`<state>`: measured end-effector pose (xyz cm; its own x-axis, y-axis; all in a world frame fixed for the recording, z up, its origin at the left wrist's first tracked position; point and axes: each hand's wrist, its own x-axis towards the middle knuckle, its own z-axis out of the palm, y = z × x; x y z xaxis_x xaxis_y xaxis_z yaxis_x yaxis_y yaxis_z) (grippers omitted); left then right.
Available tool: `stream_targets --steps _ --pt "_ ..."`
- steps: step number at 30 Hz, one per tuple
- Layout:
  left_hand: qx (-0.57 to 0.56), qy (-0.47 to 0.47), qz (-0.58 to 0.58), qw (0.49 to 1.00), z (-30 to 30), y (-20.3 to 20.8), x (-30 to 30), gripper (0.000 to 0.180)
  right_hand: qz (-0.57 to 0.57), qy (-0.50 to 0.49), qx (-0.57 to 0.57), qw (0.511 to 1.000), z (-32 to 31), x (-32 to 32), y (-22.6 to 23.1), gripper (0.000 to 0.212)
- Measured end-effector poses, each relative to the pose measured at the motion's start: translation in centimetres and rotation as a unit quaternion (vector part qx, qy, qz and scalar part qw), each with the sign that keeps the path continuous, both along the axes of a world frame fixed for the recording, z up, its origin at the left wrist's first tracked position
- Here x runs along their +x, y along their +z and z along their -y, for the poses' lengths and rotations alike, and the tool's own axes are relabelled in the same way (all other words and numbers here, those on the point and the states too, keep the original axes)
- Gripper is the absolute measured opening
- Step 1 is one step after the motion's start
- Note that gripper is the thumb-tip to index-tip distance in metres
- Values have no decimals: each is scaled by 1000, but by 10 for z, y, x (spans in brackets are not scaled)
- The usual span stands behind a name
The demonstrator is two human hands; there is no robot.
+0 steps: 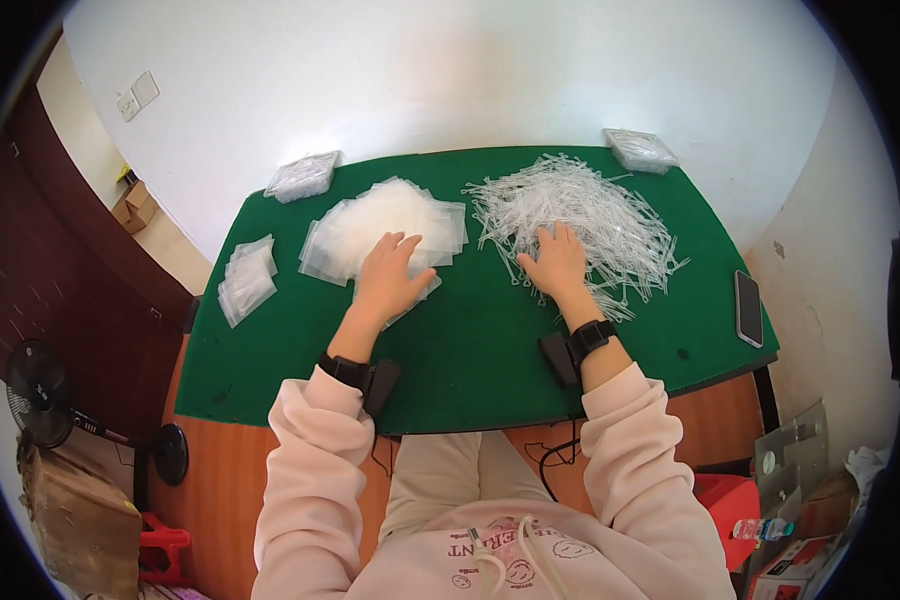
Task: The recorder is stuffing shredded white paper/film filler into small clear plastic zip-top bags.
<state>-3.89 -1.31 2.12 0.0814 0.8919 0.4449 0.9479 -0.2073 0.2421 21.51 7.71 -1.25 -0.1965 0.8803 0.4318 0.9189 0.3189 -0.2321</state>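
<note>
My left hand (392, 272) rests on the near edge of a fanned heap of clear plastic bags (380, 215), its fingers spread and nothing gripped. To its right, my right hand (557, 264) lies at the near left side of a big pile of thin clear plastic sticks (610, 225), some with small looped ends. Its fingers are apart, touching the pile, and I see nothing held in them. At the far left of the table lies a small overlapping stack of bags (247, 280) that look filled.
Clear boxes stand on the green table (460, 350) at the back left (303, 177) and back right (641, 151). A phone (748, 308) lies by the right edge. Black straps with dark blocks sit on both wrists. A fan (40, 393) and a cardboard box (80, 515) stand lower left.
</note>
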Motion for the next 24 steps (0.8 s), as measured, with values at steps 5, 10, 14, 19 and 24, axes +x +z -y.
stream_targets --steps 5,10,14,19,24 --pt "91 -74 139 983 -6 4 28 40 8 8 -27 1000 -2 0 0 51" --pt "99 -96 169 976 -14 -19 8 32 19 14 -29 999 1 -4 1 48" --pt "73 -86 241 964 -16 -27 4 31 33 14 -39 999 6 -4 6 47" --pt "68 -88 217 970 -16 -29 6 30 46 33 -43 997 16 -5 8 45" --pt "48 -83 240 966 -14 -25 9 29 54 53 -55 996 23 -8 12 45"
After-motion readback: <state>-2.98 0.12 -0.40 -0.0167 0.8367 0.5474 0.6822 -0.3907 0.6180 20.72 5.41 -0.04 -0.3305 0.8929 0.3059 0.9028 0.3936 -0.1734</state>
